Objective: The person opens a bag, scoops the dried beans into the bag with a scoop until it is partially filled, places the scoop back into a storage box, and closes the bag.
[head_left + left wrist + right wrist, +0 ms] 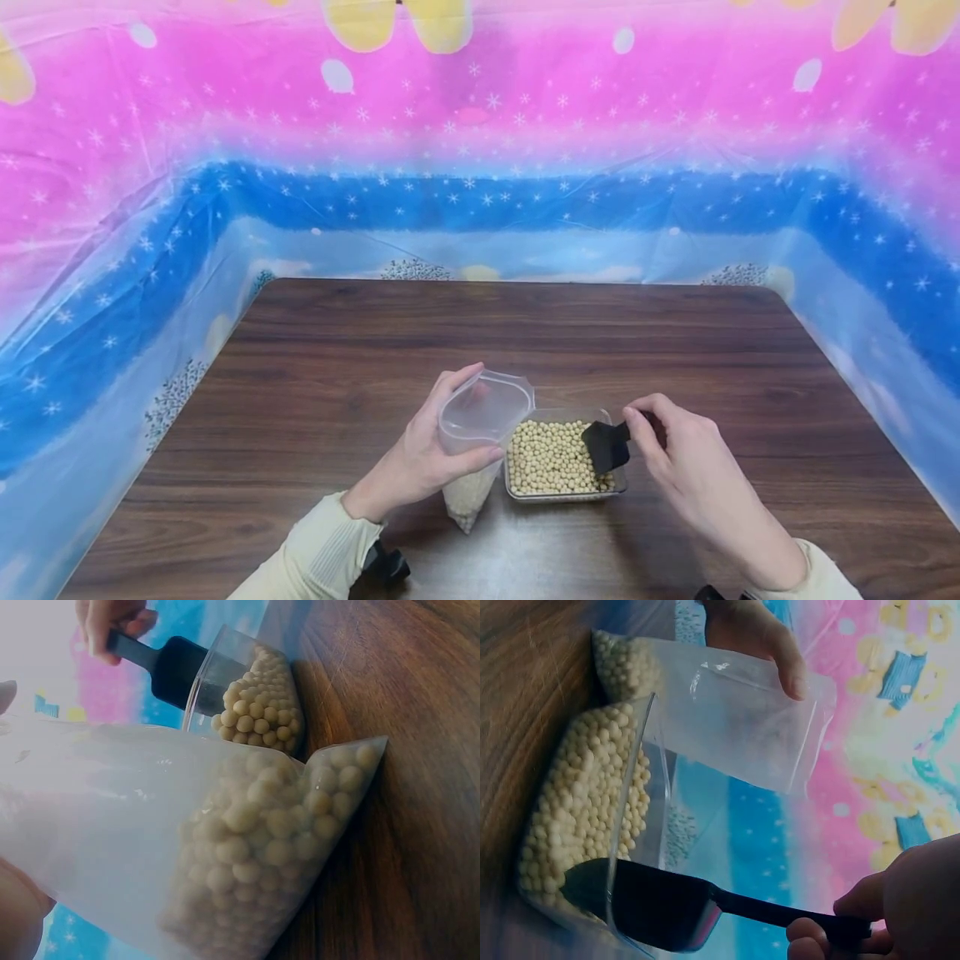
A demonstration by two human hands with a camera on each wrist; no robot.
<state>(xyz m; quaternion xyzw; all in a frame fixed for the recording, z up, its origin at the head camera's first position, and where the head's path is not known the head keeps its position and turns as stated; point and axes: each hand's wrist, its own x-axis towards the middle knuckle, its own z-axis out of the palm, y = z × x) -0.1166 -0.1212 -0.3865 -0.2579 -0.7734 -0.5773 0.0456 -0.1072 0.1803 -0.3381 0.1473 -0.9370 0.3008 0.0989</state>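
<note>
Pinching the black scoop (607, 451) in my right hand (697, 458), blade dug into the tub (564, 498) of beans (547, 457), from afar I see my left hand (420, 450) gripping the open bag (486, 410) beside the tub

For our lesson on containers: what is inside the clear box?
The clear box holds many pale, bean-like balls, with the black scoop dipping in. The balls cover its floor, which cannot be seen.

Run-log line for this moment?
left hand: holds open bag | right hand: grips scoop | scoop: tip in pale balls | container: beside bag
</note>
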